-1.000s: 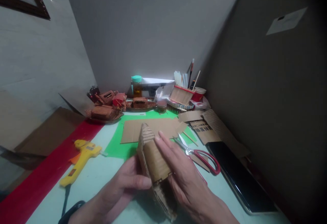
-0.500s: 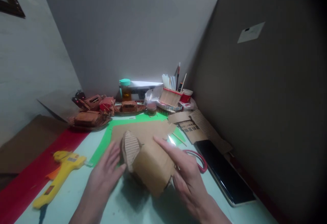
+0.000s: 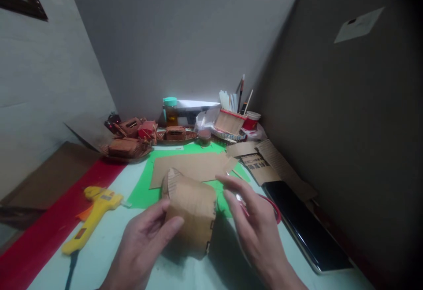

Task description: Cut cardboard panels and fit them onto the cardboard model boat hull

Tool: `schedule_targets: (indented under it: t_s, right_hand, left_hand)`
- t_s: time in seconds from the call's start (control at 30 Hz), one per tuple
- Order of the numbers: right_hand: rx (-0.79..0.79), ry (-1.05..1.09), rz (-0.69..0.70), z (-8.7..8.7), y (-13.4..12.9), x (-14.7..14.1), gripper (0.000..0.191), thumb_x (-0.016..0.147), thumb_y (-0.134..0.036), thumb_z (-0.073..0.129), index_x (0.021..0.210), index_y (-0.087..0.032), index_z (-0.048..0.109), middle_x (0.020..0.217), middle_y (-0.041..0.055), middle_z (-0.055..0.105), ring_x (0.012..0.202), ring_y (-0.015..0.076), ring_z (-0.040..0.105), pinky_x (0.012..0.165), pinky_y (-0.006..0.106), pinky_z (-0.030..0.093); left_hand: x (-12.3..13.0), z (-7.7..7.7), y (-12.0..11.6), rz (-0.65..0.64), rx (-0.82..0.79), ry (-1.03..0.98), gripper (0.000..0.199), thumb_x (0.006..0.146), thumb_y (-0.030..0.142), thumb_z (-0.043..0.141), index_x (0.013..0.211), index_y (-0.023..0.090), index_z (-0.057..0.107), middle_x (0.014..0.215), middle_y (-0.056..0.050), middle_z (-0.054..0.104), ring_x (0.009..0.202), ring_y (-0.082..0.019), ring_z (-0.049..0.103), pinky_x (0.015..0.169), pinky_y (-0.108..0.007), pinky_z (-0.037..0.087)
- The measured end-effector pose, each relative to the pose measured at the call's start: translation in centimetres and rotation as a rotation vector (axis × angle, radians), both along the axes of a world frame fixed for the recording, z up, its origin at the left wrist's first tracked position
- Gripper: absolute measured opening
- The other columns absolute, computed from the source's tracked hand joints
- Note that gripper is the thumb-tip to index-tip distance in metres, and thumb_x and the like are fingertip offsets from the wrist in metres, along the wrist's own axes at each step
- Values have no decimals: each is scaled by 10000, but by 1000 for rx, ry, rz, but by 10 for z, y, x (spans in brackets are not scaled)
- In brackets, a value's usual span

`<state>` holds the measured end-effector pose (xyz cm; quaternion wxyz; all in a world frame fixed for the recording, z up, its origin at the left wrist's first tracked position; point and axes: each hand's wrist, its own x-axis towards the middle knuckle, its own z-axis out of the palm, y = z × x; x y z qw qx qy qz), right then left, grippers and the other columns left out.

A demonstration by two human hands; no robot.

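Observation:
My left hand (image 3: 145, 237) grips a curved cardboard piece (image 3: 191, 219), its thumb lying on the near face. A corrugated end shows at the piece's upper left, and small dark notches run along its right edge. Just to the right, my right hand (image 3: 256, 224) is apart from the piece, fingers spread and holding nothing. Red-handled scissors (image 3: 276, 213) lie partly hidden behind that hand. Beyond the piece, a flat cardboard sheet (image 3: 191, 166) rests on a green sheet (image 3: 142, 188).
At left lies a yellow glue gun (image 3: 95, 217). A black phone (image 3: 307, 228) and printed cardboard scraps (image 3: 261, 169) are on the right. Brown model boats (image 3: 127, 146), a bottle (image 3: 171, 111) and a stick holder (image 3: 229, 122) line the back.
The cardboard piece has turned so its curved face and notched edge show more. My left hand has closed on it; my right hand has let go and moved right. The view shifted.

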<state>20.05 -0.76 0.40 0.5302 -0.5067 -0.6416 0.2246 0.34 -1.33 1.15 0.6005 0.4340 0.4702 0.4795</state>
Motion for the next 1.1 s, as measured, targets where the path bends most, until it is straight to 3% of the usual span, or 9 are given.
schedule_targets:
  t_s: [0.07, 0.17, 0.3, 0.4, 0.5, 0.6, 0.7, 0.93, 1.1]
  right_hand:
    - [-169, 106, 44, 8, -1, 0, 293, 1036, -393, 494, 914, -213, 690, 909, 51, 740, 877, 211, 698, 809, 322, 527]
    - [-307, 208, 227, 10, -2, -6, 348, 982, -489, 542, 822, -203, 662, 725, 0, 646, 711, 169, 643, 670, 262, 511]
    - [-360, 291, 257, -1, -5, -17, 267, 895, -451, 646, 820, -200, 597, 693, -42, 507, 635, 131, 514, 578, 239, 415]
    - [-323, 161, 207, -9, -10, -23, 218, 920, -410, 603, 843, -207, 601, 715, -32, 511, 674, 144, 487, 599, 256, 385]
    - [-347, 94, 325, -13, -15, -27, 199, 908, -419, 602, 905, -222, 577, 748, -25, 529, 693, 155, 492, 619, 269, 387]
    - [-439, 209, 402, -12, -18, -28, 287, 916, -488, 610, 1021, -229, 550, 730, -40, 515, 646, 149, 520, 577, 258, 399]
    - [-539, 296, 345, -5, -18, -25, 363, 959, -578, 553, 1092, -241, 537, 680, -49, 524, 628, 160, 550, 568, 257, 425]
    - [-409, 129, 301, -9, -14, -21, 320, 986, -559, 518, 918, -247, 511, 621, -45, 515, 593, 158, 511, 538, 249, 387]
    - [-465, 293, 470, -13, -13, -29, 318, 912, -519, 630, 927, -238, 483, 632, -74, 494, 558, 118, 467, 516, 218, 352]
  left_hand:
    - [-2, -1, 2, 30, 15, 5, 288, 734, 470, 851, 975, 314, 820, 938, 7, 810, 886, -215, 724, 768, -219, 555]
    - [-2, -4, 3, 10, 36, 28, 261, 729, 463, 858, 937, 307, 834, 897, 5, 817, 827, -208, 732, 753, -223, 568]
    - [0, -6, 3, -80, -7, -8, 283, 699, 453, 885, 915, 278, 838, 856, -12, 822, 771, -208, 738, 717, -232, 579]
    - [1, -5, 4, -84, -91, -135, 330, 683, 461, 894, 953, 283, 828, 878, -8, 824, 868, -234, 752, 757, -248, 589]
    - [0, -7, 7, -45, -100, -214, 351, 747, 441, 853, 1054, 277, 806, 980, -25, 826, 995, -263, 740, 857, -296, 580]
    - [-2, -13, 9, -94, -83, -150, 329, 836, 409, 779, 1135, 270, 778, 1042, -42, 821, 972, -263, 746, 860, -328, 580]
    - [-5, -18, 10, -190, -54, -42, 347, 846, 419, 766, 1153, 256, 776, 1049, -55, 819, 920, -259, 744, 795, -303, 580]
    - [-5, -19, 10, -208, -3, 88, 303, 860, 522, 712, 965, 248, 787, 885, -9, 772, 848, -215, 683, 775, -255, 539]
    - [-5, -20, 8, -141, 62, 123, 334, 846, 517, 728, 715, 211, 703, 662, 29, 589, 664, -159, 550, 613, -210, 473]
